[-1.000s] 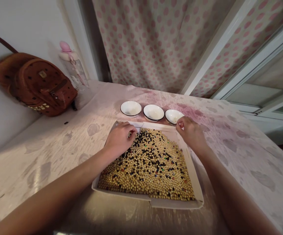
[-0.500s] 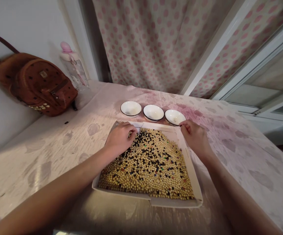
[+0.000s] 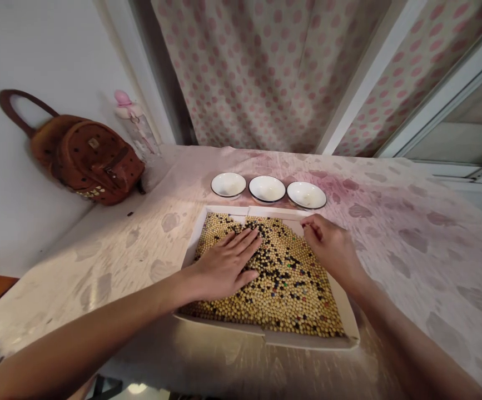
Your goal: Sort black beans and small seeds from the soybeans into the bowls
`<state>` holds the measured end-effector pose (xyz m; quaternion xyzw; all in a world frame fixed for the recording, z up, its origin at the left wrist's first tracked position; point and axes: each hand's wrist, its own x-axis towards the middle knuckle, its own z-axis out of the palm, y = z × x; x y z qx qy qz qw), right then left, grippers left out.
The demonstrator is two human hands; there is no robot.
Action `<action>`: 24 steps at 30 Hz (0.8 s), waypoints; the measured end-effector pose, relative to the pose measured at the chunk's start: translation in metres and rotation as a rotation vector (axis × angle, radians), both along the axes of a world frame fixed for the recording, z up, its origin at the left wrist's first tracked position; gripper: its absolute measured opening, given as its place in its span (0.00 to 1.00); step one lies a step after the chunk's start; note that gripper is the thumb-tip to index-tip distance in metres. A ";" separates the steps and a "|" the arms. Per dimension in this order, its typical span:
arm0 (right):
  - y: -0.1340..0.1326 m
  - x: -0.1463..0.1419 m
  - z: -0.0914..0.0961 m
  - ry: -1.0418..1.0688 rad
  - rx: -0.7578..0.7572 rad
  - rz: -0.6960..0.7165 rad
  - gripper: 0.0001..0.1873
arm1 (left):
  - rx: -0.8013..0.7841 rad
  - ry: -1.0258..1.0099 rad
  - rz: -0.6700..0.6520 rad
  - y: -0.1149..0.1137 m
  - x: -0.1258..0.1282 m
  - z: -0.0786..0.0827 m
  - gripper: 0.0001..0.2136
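My left hand [image 3: 228, 261] lies flat on the beads [image 3: 294, 300], fingers stretched out toward the back of the box. Most beads are yellowish, mixed with many black ones and a few red, blue and green. They fill a shallow white cardboard box [image 3: 311, 339], leaving its back right corner bare. Over that corner my right hand [image 3: 332, 244] is closed in a pinch; whatever is between its fingertips is too small to name. Behind the box stand three white dark-rimmed bowls: a left bowl [image 3: 228, 185], a middle bowl [image 3: 267, 189] and a right bowl [image 3: 306, 195], which holds something small.
A brown backpack [image 3: 99, 161] leans against the wall at the back left, beside a clear bottle [image 3: 143, 130] with a pink top. A patterned cloth covers the table [image 3: 391, 244]. A pink-dotted curtain [image 3: 257, 78] hangs behind it.
My left hand has gone from curled at the box's back left to flat over the beads. My right hand has drawn back from the right bowl's rim. The view has shifted slightly.
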<state>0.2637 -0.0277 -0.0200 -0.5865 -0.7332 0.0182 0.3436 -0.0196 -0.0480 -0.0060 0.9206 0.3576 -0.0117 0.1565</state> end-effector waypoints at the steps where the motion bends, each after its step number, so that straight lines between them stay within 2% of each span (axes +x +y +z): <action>1: 0.000 0.000 -0.001 -0.013 0.011 0.002 0.09 | 0.000 0.014 -0.002 0.003 0.001 -0.003 0.33; 7: -0.001 -0.001 -0.003 -0.076 0.031 0.023 0.10 | 0.014 0.053 0.052 0.024 -0.003 -0.008 0.36; 12: -0.001 -0.001 -0.004 -0.107 0.031 0.023 0.10 | 0.076 0.035 0.132 0.029 -0.010 -0.011 0.38; 21: -0.001 0.000 -0.005 -0.148 0.036 0.035 0.10 | 0.006 0.016 -0.046 0.026 0.011 -0.010 0.35; 24: -0.001 0.002 -0.005 -0.159 0.035 0.049 0.09 | 0.018 0.024 0.006 0.026 0.010 -0.012 0.36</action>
